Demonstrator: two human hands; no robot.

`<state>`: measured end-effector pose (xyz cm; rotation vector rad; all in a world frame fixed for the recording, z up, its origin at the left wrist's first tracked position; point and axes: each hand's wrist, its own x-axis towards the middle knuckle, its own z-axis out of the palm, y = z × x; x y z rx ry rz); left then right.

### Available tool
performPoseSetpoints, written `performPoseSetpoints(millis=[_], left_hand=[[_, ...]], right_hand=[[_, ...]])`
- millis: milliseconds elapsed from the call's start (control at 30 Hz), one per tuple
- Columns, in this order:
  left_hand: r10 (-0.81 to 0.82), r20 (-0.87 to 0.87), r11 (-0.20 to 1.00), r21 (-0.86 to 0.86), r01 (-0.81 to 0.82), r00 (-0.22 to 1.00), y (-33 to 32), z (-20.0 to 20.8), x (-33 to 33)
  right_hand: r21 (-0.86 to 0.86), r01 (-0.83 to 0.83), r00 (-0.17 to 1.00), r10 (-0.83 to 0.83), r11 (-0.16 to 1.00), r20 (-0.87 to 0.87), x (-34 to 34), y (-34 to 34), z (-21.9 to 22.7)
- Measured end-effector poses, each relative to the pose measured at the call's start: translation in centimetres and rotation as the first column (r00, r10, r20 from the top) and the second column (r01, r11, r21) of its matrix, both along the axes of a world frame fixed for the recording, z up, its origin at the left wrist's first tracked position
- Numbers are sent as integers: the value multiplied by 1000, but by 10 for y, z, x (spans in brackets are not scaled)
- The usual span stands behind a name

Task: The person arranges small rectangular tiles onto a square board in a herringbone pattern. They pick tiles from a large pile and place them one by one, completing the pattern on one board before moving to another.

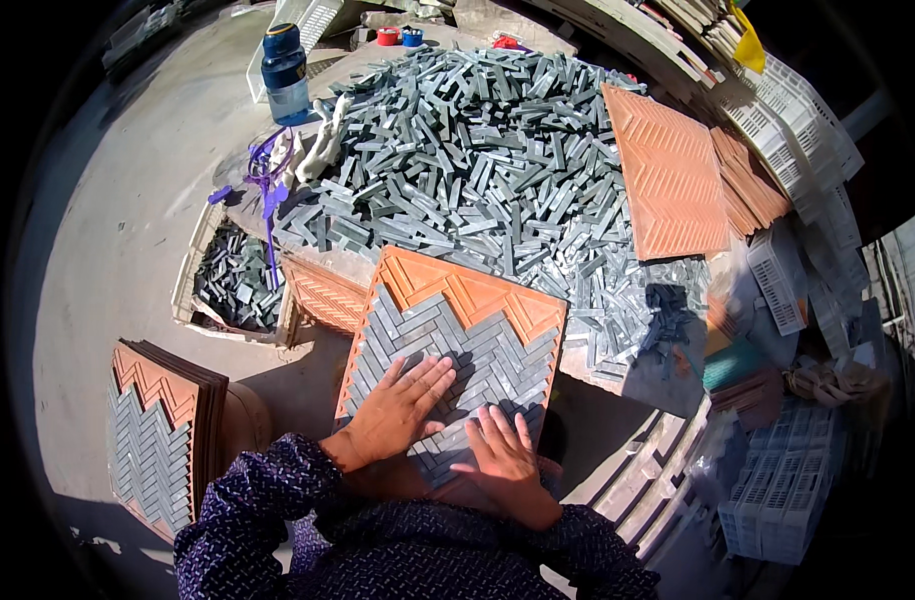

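Note:
In front of me an orange moulded tray (427, 272) leans toward my body, most of its slots filled with grey stone strips (407, 330) in a herringbone pattern. Along its far edge a zigzag band of orange slots shows without strips. My left hand (399, 408) lies flat on the strips near the middle, fingers stretched out. Lower on the right, my right hand (502, 460) rests with spread fingers on the strips. Neither hand grips anything. Beyond the tray spreads a large heap of loose grey stone strips (477, 150).
Filled trays (157, 430) are stacked at the left, near a crate of strips (239, 280). An orange tray (667, 170) leans on the heap's right side. A water bottle (285, 80) and white gloves (325, 140) lie at the far left. White plastic crates (777, 490) stand at the right.

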<state>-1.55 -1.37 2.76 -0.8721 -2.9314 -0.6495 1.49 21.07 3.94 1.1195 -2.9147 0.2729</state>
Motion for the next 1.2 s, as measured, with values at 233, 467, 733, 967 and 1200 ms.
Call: performPoseSetpoints(millis=[233,467,733,967,1200], left_hand=[[59,-8,992,-115,-59,998,-23,-7,-17],[147,-76,987,-58,-151,986,-21,4,-39],[222,-73,973,-51,-226,972,-25,-16,-56],[239,-47,970,-40,-240,970,-19,-17,-38],[239,-66,971,-12,-240,969,-22,-17,-38]], right_hand=[[-1,-36,992,36,999,122,1,-4,-10],[-35,18,998,-16,999,57,-60,-28,12],[-197,39,999,-42,980,-9,-107,-54,7],[-202,-5,997,-12,979,-82,-126,-68,-19],[-310,22,997,-44,950,-64,-142,-71,7]])
